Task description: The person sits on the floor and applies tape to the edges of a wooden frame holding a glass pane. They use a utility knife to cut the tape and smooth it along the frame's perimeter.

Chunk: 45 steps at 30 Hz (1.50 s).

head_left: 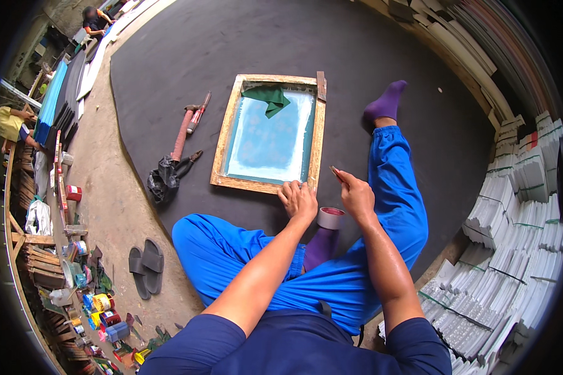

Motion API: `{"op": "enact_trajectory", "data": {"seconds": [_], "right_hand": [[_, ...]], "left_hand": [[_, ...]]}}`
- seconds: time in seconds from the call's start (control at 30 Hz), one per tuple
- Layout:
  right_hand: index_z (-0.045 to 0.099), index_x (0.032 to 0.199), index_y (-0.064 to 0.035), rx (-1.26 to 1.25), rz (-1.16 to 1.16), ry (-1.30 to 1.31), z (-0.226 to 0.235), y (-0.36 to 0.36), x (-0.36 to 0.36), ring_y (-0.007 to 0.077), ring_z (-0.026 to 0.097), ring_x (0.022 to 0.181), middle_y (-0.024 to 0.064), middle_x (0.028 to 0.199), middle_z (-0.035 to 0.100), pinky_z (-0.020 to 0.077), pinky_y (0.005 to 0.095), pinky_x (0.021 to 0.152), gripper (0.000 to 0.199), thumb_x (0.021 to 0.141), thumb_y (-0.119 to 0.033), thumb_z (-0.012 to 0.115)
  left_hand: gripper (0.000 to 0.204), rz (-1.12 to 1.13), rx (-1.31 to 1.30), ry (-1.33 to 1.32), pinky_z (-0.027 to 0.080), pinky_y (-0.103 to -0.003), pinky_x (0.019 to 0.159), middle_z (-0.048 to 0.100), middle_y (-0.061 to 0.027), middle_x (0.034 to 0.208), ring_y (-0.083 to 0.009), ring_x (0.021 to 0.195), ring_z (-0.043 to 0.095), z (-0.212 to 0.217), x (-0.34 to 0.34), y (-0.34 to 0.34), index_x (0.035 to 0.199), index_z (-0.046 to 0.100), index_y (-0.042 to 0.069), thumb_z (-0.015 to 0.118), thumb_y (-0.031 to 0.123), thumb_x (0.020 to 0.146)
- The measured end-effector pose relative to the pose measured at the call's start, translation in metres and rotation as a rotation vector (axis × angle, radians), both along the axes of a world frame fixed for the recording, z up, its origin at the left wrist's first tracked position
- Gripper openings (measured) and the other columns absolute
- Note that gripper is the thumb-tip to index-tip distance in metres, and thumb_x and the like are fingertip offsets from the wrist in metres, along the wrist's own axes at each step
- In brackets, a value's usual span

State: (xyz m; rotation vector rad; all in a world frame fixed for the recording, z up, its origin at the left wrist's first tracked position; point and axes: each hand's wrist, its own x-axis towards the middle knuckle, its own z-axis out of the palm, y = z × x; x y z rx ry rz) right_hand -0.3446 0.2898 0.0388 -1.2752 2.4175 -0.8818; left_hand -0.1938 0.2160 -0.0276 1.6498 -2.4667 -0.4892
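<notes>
Left hand spread on near edge of wooden frame, right hand pinching small object, black mat extending all around frame.

A rectangular wooden frame with blue mesh, a red-handled tool and a crumpled black plastic bag are borne by the broad dark-grey sheet.

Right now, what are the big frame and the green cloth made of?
The frame looks like worn, unpolished wood: its tan bars show brown streaks. The green cloth seems soft, dull fabric, judging by its limp folds; cotton or synthetic, I can't tell.
</notes>
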Motion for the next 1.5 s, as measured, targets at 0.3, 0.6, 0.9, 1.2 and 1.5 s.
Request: {"op": "enact_trajectory", "data": {"seconds": [0.3, 0.6, 0.9, 1.2, 1.5], "right_hand": [[0.077, 0.119, -0.0153, -0.014, -0.001, -0.051, 0.001, -0.002, 0.002, 0.0369, 0.074, 0.095, 0.0155, 0.104, 0.076, 0.0582, 0.0466, 0.081, 0.027, 0.094, -0.014, 0.065], [0.072, 0.122, -0.0105, -0.071, -0.118, 0.044, -0.03, -0.008, 0.003, 0.0399, 0.073, 0.095, 0.0177, 0.097, 0.076, 0.0568, 0.0507, 0.085, 0.029, 0.097, -0.022, 0.065], [0.067, 0.111, -0.0033, -0.132, -0.232, -0.155, -0.063, -0.035, -0.019, 0.0427, 0.071, 0.088, 0.0228, 0.09, 0.071, 0.0523, 0.0498, 0.077, 0.021, 0.1, -0.021, 0.063], [0.06, 0.103, -0.0046, -0.151, -0.324, -0.304, -0.144, -0.068, -0.041, 0.016, 0.057, 0.053, 0.0053, 0.074, 0.06, 0.0457, 0.0337, 0.046, 0.024, 0.096, -0.024, 0.073], [0.061, 0.104, -0.0007, -0.039, -0.444, -0.382, -0.127, -0.08, -0.009, 0.0303, 0.068, 0.085, 0.0145, 0.092, 0.068, 0.0531, 0.043, 0.079, 0.041, 0.084, -0.029, 0.083]], "left_hand": [[0.046, -0.061, 0.127, -0.021, 0.015, -0.063, 0.122, 0.066, -0.0114, 0.119, -0.032, 0.126, 0.05, 0.009, 0.005, -0.04, 0.1, 0.083, 0.01, 0.06, 0.05, 0.098], [0.044, -0.088, 0.009, -0.018, 0.016, -0.063, 0.123, 0.066, -0.0048, 0.113, -0.0277, 0.123, 0.051, -0.009, 0.016, -0.035, 0.095, 0.085, 0.018, 0.068, 0.059, 0.09], [0.049, -0.178, -0.117, 0.048, 0.023, -0.062, 0.122, 0.064, -0.0084, 0.115, -0.03, 0.122, 0.052, -0.022, 0.014, -0.012, 0.117, 0.073, 0.009, 0.063, 0.053, 0.097], [0.04, -0.193, 0.081, 0.052, 0.016, -0.066, 0.123, 0.061, -0.0097, 0.121, -0.0319, 0.131, 0.046, 0.004, 0.012, -0.028, 0.107, 0.081, 0.015, 0.064, 0.05, 0.097], [0.042, -0.221, 0.112, 0.045, 0.017, -0.064, 0.124, 0.059, -0.0145, 0.134, -0.0332, 0.138, 0.043, 0.001, 0.017, -0.042, 0.108, 0.081, 0.015, 0.065, 0.052, 0.095]]}}
